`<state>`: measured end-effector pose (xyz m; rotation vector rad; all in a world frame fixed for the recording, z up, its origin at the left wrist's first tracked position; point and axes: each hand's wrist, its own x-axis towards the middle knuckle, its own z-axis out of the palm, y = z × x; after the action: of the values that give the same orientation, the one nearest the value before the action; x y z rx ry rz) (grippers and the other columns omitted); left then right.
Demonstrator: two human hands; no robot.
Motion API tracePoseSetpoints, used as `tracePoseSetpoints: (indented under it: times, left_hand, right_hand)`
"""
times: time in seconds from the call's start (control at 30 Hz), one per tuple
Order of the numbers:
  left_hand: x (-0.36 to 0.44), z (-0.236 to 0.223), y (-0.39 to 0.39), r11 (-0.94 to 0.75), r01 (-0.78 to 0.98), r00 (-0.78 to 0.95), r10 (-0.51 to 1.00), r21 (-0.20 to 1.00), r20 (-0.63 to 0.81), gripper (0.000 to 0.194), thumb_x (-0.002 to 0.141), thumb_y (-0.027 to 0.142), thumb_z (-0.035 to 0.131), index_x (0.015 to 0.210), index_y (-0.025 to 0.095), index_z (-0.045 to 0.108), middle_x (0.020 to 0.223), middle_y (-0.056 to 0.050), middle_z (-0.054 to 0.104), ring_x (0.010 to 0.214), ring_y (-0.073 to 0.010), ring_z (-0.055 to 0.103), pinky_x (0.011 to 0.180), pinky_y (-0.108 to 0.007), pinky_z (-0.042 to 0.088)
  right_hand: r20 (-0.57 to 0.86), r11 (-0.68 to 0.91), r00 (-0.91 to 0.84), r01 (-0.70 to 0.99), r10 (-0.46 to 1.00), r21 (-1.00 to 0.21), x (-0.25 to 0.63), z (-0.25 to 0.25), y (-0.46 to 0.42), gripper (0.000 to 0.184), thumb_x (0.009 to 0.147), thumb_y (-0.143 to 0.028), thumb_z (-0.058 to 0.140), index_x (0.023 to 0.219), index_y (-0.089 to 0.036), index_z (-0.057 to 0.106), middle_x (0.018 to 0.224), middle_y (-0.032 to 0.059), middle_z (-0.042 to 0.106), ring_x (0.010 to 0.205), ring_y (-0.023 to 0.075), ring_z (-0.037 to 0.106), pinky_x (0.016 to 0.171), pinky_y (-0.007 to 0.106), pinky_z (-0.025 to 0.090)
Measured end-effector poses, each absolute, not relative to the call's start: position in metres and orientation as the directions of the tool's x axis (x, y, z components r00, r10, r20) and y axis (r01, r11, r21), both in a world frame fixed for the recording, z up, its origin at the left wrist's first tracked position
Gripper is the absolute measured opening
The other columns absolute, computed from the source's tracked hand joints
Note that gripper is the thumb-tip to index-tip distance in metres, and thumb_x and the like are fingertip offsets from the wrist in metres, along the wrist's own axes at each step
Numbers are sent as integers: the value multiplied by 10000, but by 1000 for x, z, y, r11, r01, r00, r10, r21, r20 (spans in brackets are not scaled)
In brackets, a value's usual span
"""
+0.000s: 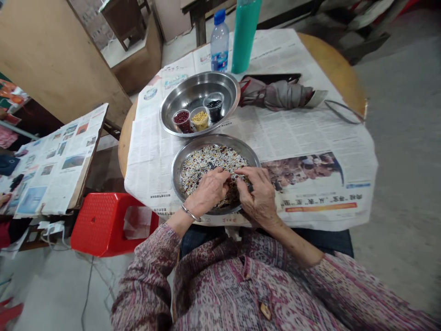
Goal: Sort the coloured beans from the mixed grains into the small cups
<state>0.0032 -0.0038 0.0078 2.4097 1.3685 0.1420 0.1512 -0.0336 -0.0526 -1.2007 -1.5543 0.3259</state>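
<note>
A steel dish (177,172) near me holds a spread of white grains mixed with dark, red and yellow beans (210,158). Over its near part, my left hand (211,186) has its fingers curled down among the grains, a bracelet on the wrist. My right hand (257,192) comes in from the right rim, thumb and index finger bent close together near the left fingertips. Whatever lies between the fingers of either hand is hidden or too small to name. Behind, a larger steel basin (184,94) contains cups of red beans (182,120), yellow beans (200,118) and black beans (214,108).
Newspaper (310,133) covers the round table. A water bottle (219,41), a teal bottle (245,39) and a folded grey umbrella (275,94) are beyond the basin. A red stool (99,225) stands to the left, beside another newspaper-covered table (58,161).
</note>
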Motion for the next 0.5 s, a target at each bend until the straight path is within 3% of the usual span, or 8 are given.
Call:
tracePoseSetpoints:
  times: [0.3, 0.5]
  left_hand:
    - [-3, 19, -35, -511, 743, 629, 753, 432, -191, 191, 906, 58, 516, 948, 170, 666, 973, -47, 648, 965, -185, 628, 916, -314, 535]
    - [6, 10, -19, -667, 696, 703, 708, 265, -63, 234, 975, 101, 468, 1122, 171, 636, 1224, -97, 602, 1138, -228, 550, 1079, -398, 458]
  right_hand:
    - [565, 450, 107, 492, 818, -745, 151, -53, -34, 200, 942, -212, 510, 1072, -238, 661, 1032, 82, 699, 1027, 261, 622, 937, 477, 496]
    - [555, 435, 152, 468, 818, -769, 151, -57, -33, 237, 990, -265, 451, 1088, -240, 666, 1100, 99, 672, 1082, 261, 607, 972, 482, 486]
